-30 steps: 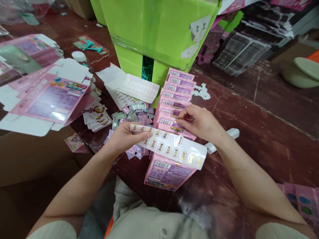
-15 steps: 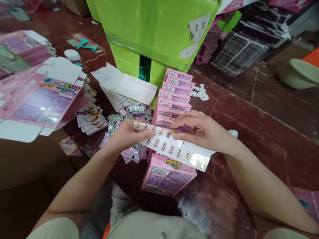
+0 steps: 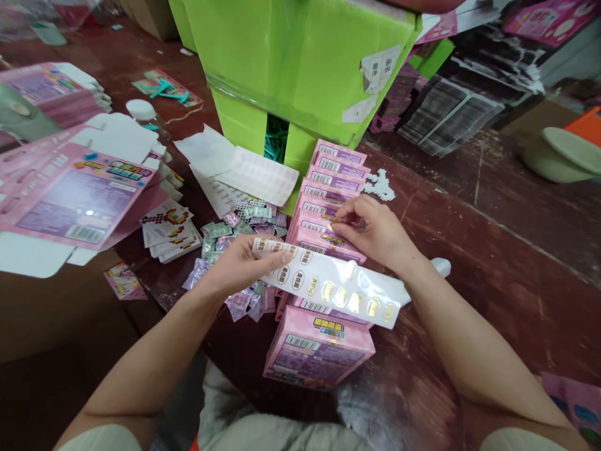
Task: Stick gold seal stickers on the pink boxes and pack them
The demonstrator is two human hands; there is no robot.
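My left hand (image 3: 241,266) pinches the left end of a long white sticker sheet (image 3: 338,289) covered with round gold labels, holding it above a row of pink boxes (image 3: 328,200) that runs away from me. My right hand (image 3: 375,232) is behind the sheet, fingertips pinched together on the top of a middle box in the row; a small gold sticker seems to be under them. The nearest pink box (image 3: 317,347) shows a barcode and a gold label on its top edge.
A large green carton (image 3: 300,56) stands behind the row. Flat pink box blanks (image 3: 77,194) are stacked at left, with small cards (image 3: 171,228), pastel packets (image 3: 235,225) and white backing sheets (image 3: 256,172). A green bowl (image 3: 563,153) sits far right on the dark red table (image 3: 493,263).
My right hand went from the boxes to the sticker sheet and has come back to press on a box top. The sheet in my left hand has tilted slightly lower at its right end.
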